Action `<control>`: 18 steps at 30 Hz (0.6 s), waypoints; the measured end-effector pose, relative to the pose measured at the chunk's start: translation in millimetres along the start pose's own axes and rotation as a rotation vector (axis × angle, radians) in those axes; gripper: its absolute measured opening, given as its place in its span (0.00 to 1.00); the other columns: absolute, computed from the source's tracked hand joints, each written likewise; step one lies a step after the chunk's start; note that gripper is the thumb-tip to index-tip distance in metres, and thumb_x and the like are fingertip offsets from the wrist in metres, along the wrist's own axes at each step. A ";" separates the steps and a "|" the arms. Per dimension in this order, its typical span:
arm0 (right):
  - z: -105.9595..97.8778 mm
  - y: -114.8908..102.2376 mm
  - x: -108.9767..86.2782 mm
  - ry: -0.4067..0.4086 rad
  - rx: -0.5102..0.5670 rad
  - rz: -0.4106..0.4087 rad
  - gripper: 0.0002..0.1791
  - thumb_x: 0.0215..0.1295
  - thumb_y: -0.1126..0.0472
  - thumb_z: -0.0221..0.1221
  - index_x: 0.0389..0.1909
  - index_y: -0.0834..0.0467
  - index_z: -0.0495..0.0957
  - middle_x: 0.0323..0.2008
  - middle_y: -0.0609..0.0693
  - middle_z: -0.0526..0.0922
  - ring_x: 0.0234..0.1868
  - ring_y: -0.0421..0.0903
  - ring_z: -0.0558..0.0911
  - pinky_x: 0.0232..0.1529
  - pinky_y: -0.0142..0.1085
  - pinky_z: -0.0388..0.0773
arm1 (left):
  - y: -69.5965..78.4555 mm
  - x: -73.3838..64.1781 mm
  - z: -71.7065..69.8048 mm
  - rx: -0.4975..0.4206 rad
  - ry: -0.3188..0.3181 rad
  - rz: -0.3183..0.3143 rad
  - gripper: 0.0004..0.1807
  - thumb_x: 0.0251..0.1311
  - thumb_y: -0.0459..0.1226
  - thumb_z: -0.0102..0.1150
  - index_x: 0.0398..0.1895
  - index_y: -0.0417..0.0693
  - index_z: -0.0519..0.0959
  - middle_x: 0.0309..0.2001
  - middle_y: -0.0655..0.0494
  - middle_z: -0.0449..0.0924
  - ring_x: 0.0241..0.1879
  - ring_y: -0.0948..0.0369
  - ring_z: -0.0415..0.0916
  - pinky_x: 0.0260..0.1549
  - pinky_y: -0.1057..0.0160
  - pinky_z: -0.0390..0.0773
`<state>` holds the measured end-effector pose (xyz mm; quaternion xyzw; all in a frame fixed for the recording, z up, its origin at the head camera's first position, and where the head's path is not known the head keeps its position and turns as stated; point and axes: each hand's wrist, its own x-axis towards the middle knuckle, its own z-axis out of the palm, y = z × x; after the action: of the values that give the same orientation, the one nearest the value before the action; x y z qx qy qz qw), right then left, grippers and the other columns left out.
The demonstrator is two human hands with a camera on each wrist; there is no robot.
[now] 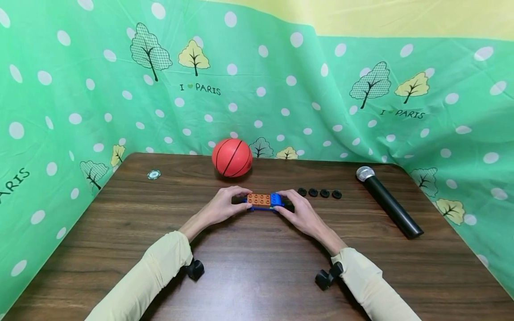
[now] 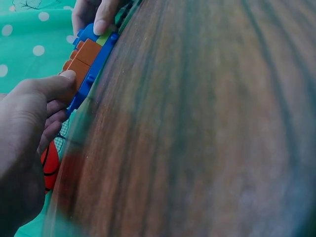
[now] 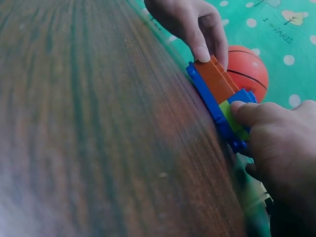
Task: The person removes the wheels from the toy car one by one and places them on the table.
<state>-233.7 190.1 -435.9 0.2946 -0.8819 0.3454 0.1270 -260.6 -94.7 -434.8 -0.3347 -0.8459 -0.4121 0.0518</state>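
Note:
Both hands hold a toy-brick vehicle low over the middle of the wooden table. Its long blue base [image 3: 206,95] carries orange bricks [image 1: 259,199] on the left part and a blue brick [image 1: 275,199] at the right end. A green brick [image 3: 234,118] sits beneath that blue one. My left hand [image 1: 223,205] pinches the orange end between thumb and fingers. At the other end my right hand [image 1: 300,211] grips the blue and green bricks, its thumb on the near side. The left hand's fingers on the far side are partly hidden.
Several black toy wheels [image 1: 319,193] lie in a row right of the hands. A microphone [image 1: 389,203] rests farther right. Behind stands a small red basketball [image 1: 232,158], with a poker chip [image 1: 154,174] at the back left. A green dotted cloth [image 1: 257,89] surrounds the table [image 1: 257,267].

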 end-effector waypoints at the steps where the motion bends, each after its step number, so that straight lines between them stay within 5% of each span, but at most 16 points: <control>1: 0.3 0.0 -0.1 -0.001 -0.003 0.001 0.22 0.68 0.62 0.69 0.61 0.62 0.77 0.55 0.58 0.81 0.54 0.54 0.82 0.54 0.53 0.80 | -0.1 -0.1 0.1 0.002 -0.002 -0.003 0.21 0.65 0.39 0.71 0.59 0.39 0.83 0.54 0.49 0.85 0.54 0.54 0.81 0.56 0.52 0.79; 11: 1.3 -0.6 2.3 -0.013 -0.004 0.009 0.24 0.69 0.61 0.68 0.63 0.63 0.77 0.56 0.59 0.81 0.54 0.54 0.82 0.54 0.53 0.79 | -1.1 -1.6 -0.2 -0.003 -0.005 -0.017 0.22 0.65 0.39 0.72 0.58 0.38 0.83 0.53 0.48 0.85 0.51 0.55 0.81 0.54 0.53 0.80; 18: -7.6 -5.8 -3.6 -0.004 -0.066 0.095 0.30 0.71 0.51 0.67 0.68 0.60 0.74 0.59 0.58 0.79 0.59 0.55 0.79 0.58 0.55 0.76 | 5.5 -6.4 -5.6 0.040 0.011 -0.057 0.31 0.63 0.46 0.73 0.66 0.43 0.78 0.60 0.50 0.81 0.60 0.54 0.77 0.61 0.49 0.75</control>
<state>-227.1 193.4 -428.7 0.2487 -0.9061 0.3212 0.1184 -253.3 -99.7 -429.8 -0.3071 -0.8629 -0.3981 0.0513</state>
